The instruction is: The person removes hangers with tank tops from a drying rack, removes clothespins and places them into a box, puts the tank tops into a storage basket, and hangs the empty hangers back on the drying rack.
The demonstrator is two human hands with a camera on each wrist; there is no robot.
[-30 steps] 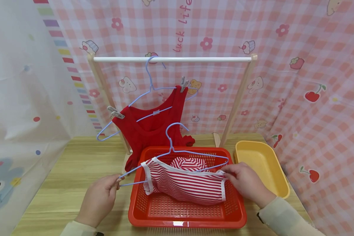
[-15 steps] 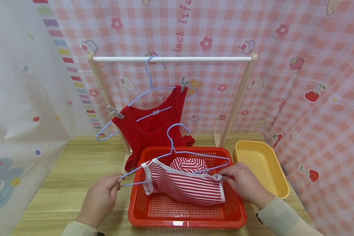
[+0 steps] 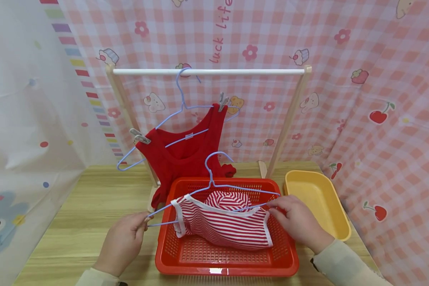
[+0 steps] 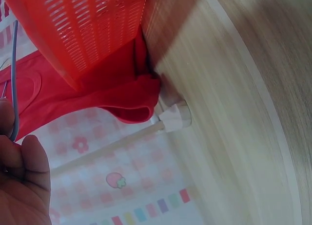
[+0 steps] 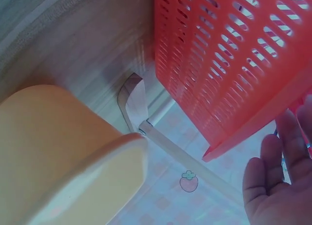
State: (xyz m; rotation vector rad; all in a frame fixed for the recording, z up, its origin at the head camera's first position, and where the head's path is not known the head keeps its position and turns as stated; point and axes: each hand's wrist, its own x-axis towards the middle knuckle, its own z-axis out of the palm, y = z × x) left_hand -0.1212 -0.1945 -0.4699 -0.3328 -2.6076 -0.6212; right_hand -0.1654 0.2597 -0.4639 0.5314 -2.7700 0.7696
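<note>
My left hand pinches the left end of a blue clothes hanger. A red-and-white striped tank top with white trim hangs from it, its left shoulder over the hanger's arm. My right hand has thumb and fingertips at the top's right shoulder, by the hanger's right end; the exact grip is partly hidden. Under the hanger stands a red basket, with another striped cloth bundle inside. In the left wrist view the hand holds the hanger wire. The right wrist view shows curled fingers.
A white-barred wooden rack stands behind. On it a red tank top hangs from another blue hanger, held by grey clips. A yellow tray lies right of the basket. Patterned curtains enclose the wooden table.
The hanger has shifted slightly right and down with my left hand. The striped top's right shoulder has moved a little left and down along the hanger, my right hand staying nearby.
</note>
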